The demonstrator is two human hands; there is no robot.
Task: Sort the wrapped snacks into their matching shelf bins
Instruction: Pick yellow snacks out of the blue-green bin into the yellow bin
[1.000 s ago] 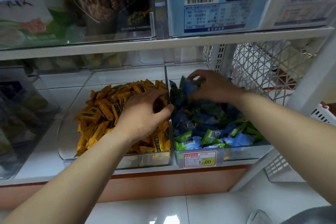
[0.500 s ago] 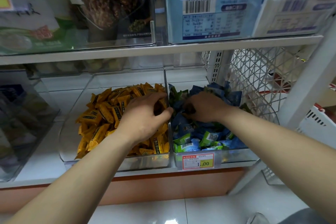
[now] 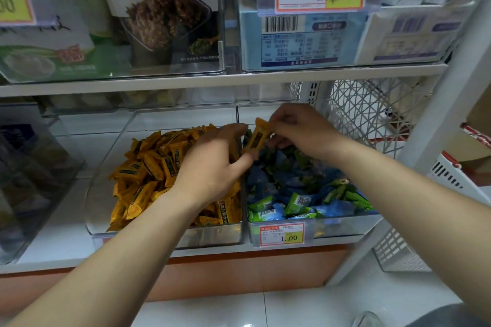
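1. Because one yellow snack [image 3: 256, 138] had ended up among the blue and green ones, the right hand [image 3: 297, 127] pinches its upper end between fingertips and holds it above the divider between the two clear bins.
2. The left hand [image 3: 212, 167] sits over the yellow bin [image 3: 164, 236] with its fingers curled and spread, thumb reaching toward the lower end of that snack; whether it touches the wrapper I cannot tell. It looks placed to receive the piece or steady it on the way across.
3. The snack hangs tilted, top toward the right hand, just over the wall shared with the blue and green bin [image 3: 345, 228], so a short move left would drop it onto the pile of yellow snacks [image 3: 148, 167].
4. The blue and green snacks [image 3: 292, 194] fill their bin, with a price tag [image 3: 281, 235] on its front.
5. Both bins stand side by side on a white shop shelf [image 3: 53, 220], under another shelf of boxed goods [image 3: 305, 37] behind clear fronts. A white wire basket [image 3: 372, 114] hangs at the right end, and pale floor tiles [image 3: 318, 308] show below.
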